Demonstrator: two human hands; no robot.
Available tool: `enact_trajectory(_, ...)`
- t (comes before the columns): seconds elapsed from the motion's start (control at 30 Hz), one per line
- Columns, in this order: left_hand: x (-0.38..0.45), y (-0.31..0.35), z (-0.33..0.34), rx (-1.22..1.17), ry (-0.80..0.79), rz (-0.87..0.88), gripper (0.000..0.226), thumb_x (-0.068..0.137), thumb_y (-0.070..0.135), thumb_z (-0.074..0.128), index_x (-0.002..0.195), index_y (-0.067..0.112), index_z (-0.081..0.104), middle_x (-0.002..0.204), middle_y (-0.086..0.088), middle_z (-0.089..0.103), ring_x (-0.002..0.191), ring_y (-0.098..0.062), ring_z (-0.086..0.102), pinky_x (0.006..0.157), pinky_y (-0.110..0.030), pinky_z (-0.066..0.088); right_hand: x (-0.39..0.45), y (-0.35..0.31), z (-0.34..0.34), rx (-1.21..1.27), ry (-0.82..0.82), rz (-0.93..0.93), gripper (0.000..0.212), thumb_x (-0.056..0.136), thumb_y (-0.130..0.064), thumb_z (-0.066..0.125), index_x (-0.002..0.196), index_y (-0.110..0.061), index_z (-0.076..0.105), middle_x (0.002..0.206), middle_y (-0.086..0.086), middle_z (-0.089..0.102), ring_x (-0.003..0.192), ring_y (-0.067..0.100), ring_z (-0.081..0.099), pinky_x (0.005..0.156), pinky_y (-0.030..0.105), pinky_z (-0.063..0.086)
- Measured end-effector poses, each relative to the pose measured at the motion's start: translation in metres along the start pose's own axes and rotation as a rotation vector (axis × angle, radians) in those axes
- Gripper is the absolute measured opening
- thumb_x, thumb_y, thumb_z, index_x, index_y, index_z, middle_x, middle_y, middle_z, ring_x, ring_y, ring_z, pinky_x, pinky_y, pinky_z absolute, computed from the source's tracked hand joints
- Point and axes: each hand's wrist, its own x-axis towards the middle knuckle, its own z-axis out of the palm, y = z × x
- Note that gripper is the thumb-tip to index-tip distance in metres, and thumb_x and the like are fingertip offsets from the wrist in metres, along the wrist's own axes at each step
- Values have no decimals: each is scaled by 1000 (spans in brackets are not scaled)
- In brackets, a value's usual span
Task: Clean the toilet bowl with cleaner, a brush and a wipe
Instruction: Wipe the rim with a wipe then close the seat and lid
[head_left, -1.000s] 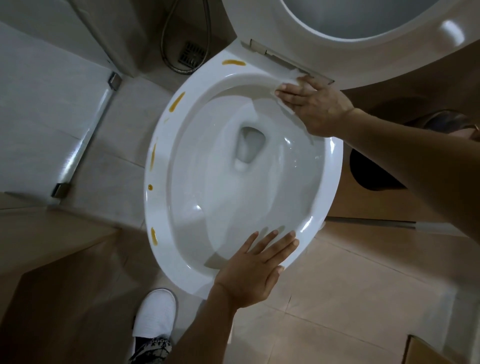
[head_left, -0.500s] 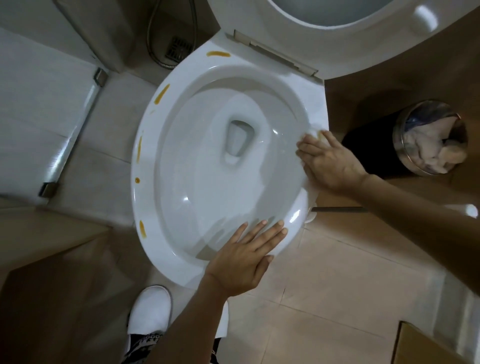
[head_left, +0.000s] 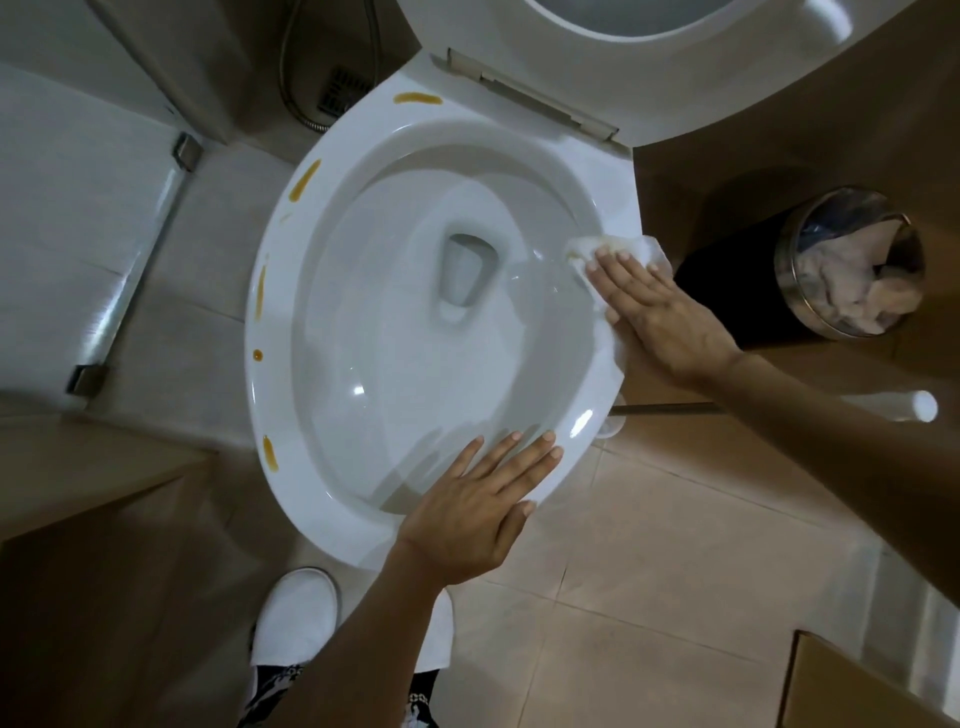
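The person's right hand (head_left: 660, 312) lies flat, fingers straight and together, pressing a white wipe (head_left: 618, 252) onto the right side of the toilet bowl (head_left: 322, 499) rim. The wipe is pinned under the palm rather than gripped; its crumpled edge pokes out past the fingertips, yellowed at the tip nearest the bowl's hollow. Across the bowl from that hand, along the opposite rim, sit several orange-brown streaks (head_left: 304, 179), with one more up by the hinge of the raised seat (head_left: 675, 67). Nearer the person than the wiping hand, the left hand (head_left: 467, 512) rests open on the front rim, fingers spread and straight, holding nothing. Just outside the right hand, on the floor, stands a round bin (head_left: 849, 262) with crumpled paper inside. Below the left forearm a white shoe (head_left: 296, 613) stands on the tiles.
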Motion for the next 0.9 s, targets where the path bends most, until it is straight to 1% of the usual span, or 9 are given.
enact_trajectory(0.07, 0, 0, 1, 9, -7, -1, 53, 102, 35, 19, 153, 27, 7, 159, 10, 5, 147, -12, 6, 117, -43, 19, -9, -5, 6, 12, -10, -28, 67, 97, -53, 9, 154, -18, 12, 161, 1, 6, 148, 17, 1, 121, 38, 6)
enact_trajectory(0.17, 0, -1, 1, 25, -9, 3, 53, 102, 35, 18, 153, 27, 6, 159, 9, 6, 147, -12, 6, 117, -43, 18, -7, -2, -1, -55, -36, -52, 60, 99, -40, 11, 152, -15, 26, 159, 5, 16, 147, 19, 8, 119, 38, 5)
enact_trajectory(0.23, 0, -2, 1, 34, -5, 9, 53, 102, 36, 17, 153, 26, 8, 159, 8, 8, 146, -12, 8, 118, -42, 17, 4, 0, -11, -80, -37, -46, 60, 99, -37, 11, 150, -14, 31, 158, 6, 21, 147, 21, 13, 118, 37, 4)
enact_trajectory(0.33, 0, -2, 2, 41, 4, 15, 52, 102, 37, 17, 153, 26, 9, 159, 8, 9, 146, -12, 9, 118, -41, 17, 18, 5, -20, -122, -43, -62, 58, 99, -36, 14, 148, -13, 35, 158, 7, 23, 147, 22, 15, 118, 38, 4)
enact_trajectory(0.4, 0, -2, 3, 59, 7, 18, 52, 102, 36, 18, 153, 26, 7, 159, 9, 7, 146, -12, 9, 118, -40, 16, 20, 5, -21, -153, -47, -67, 48, 103, -28, 26, 147, -11, 37, 158, 8, 23, 148, 24, 14, 119, 41, 5)
enact_trajectory(0.47, -1, -2, 3, 94, 12, 25, 53, 103, 36, 17, 153, 26, 5, 160, 9, 5, 146, -12, 8, 118, -41, 14, 21, 0, -22, -160, -50, -66, 45, 103, -21, 33, 145, -9, 39, 158, 8, 25, 148, 25, 13, 119, 44, 6)
enact_trajectory(0.63, -10, 0, 3, 190, 56, 11, 52, 103, 35, 16, 152, 20, 9, 158, 3, 13, 146, -16, 14, 117, -42, 12, 16, -13, -23, -208, -75, -58, 43, 103, -21, 29, 139, -8, 47, 152, 10, 37, 146, 27, 19, 118, 46, 9)
enact_trajectory(0.73, -26, -3, 5, 239, 59, -22, 52, 103, 35, 15, 152, 18, 12, 158, 1, 17, 145, -17, 16, 116, -43, 11, 1, -26, -14, -206, -92, -44, 50, 97, -26, 25, 135, -8, 52, 146, 10, 45, 144, 28, 26, 117, 49, 13)
enact_trajectory(0.9, -65, -22, -2, 330, 26, -1, 53, 102, 37, 9, 151, 17, 16, 157, 0, 18, 145, -18, 17, 115, -47, 13, -25, -57, 7, -156, -73, -33, 39, 97, -20, 40, 131, -10, 56, 138, 8, 53, 139, 27, 34, 116, 48, 17)
